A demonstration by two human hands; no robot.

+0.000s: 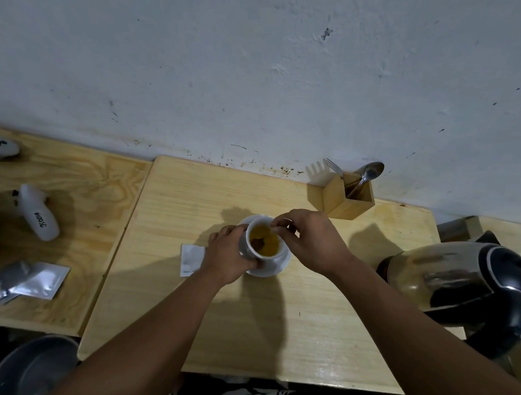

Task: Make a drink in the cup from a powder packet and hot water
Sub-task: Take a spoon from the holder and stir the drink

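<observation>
A white cup (251, 248) stands on a white saucer (275, 267) in the middle of the wooden table. It holds yellow-orange liquid with a brown clump floating in it. My left hand (226, 256) wraps the cup's left side. Over the rim at the right, my right hand (308, 240) pinches a thin spoon handle (274, 228) whose lower end dips into the drink. A white torn packet (191, 258) lies flat just left of my left hand. The steel and black kettle (467, 280) stands at the right edge.
A wooden holder (349, 196) with a fork and spoons stands at the back near the wall. On the left table lie silver sachets (34, 281) and a white bottle (38, 214). A grey bowl (29, 366) sits below left.
</observation>
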